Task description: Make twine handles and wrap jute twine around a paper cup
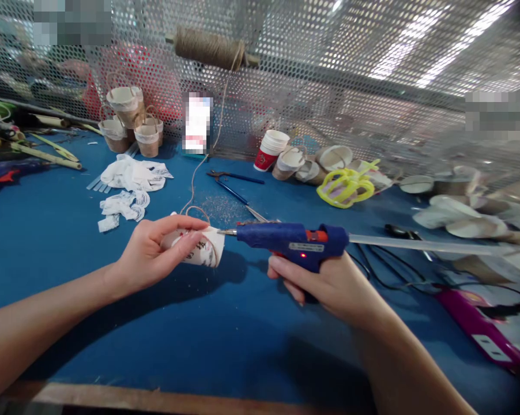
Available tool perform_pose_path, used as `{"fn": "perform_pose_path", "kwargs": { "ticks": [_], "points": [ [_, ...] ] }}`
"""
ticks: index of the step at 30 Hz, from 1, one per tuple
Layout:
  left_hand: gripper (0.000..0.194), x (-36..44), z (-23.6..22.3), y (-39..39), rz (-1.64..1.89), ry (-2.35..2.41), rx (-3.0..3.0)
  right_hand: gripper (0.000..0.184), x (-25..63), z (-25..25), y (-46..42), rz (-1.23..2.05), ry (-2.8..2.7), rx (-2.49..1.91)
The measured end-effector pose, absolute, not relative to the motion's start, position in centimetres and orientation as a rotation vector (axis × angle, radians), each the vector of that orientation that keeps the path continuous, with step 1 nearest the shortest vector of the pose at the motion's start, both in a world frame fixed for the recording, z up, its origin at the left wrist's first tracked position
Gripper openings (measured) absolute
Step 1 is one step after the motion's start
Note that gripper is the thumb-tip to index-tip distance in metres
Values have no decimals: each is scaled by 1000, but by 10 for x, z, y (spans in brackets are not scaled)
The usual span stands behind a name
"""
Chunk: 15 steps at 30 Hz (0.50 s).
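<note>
My left hand [156, 251] is closed around a paper cup [210, 256] lying on its side, its rim turned right. The cup is white with red and black print, and some of it is hidden by my fingers. In my right hand [314, 279] is a blue glue gun [277, 239] with a small red light lit. Its metal nozzle is at the cup's rim, and a long glue stick [415, 245] sticks out of the back. A loop of twine [195, 210] rises beside the cup and runs up to a twine spool [208, 49].
Pliers [229, 184] and scissors [255, 213] lie behind the glue gun. Several twine-handled cups [150, 141] stand at the back left, near white fabric strips [132, 176]. Back right are stacked paper cups [271, 150] and a yellow wire basket [346, 187]. Cables run to a purple power strip [476, 328].
</note>
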<state>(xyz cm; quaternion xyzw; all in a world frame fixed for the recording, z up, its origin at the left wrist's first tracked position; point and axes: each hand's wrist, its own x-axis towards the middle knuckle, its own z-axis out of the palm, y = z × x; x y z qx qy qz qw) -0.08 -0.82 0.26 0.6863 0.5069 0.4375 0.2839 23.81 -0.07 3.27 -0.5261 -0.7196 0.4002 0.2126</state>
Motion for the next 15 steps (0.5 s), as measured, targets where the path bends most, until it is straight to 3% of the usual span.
{"fn": "perform_pose_path", "kwargs": {
  "ticks": [7, 15],
  "points": [
    [26, -2, 2, -8, 1195, 1374, 1898, 27, 239, 38, 0, 1270, -2036, -1412],
    [21, -2, 2, -7, 1214, 1358, 1826, 27, 239, 39, 0, 1219, -1977, -1427]
  ]
}}
